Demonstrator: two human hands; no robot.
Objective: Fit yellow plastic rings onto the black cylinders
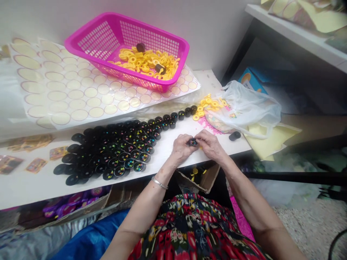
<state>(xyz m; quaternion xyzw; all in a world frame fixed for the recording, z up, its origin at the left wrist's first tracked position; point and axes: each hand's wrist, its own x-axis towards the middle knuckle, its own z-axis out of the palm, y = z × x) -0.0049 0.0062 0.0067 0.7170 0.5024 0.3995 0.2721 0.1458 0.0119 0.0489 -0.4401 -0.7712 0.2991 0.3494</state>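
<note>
My left hand [182, 147] and my right hand [210, 144] meet at the front edge of the white table [35, 182], fingers pinched together on one small black round cap [193, 142] with coloured bits inside. Left of my hands lie several rows of the same black caps [114, 150], many showing coloured beads. A short line of black caps [173, 117] runs toward a loose pile of yellow rings [207, 104].
A pink plastic basket [89, 39] of yellow rings sits at the back on a sheet of round stickers [67, 94]. A clear plastic bag [246, 106] lies at the right, a lone black cap [234, 135] beside it. An open cardboard box [208, 178] sits under the table edge.
</note>
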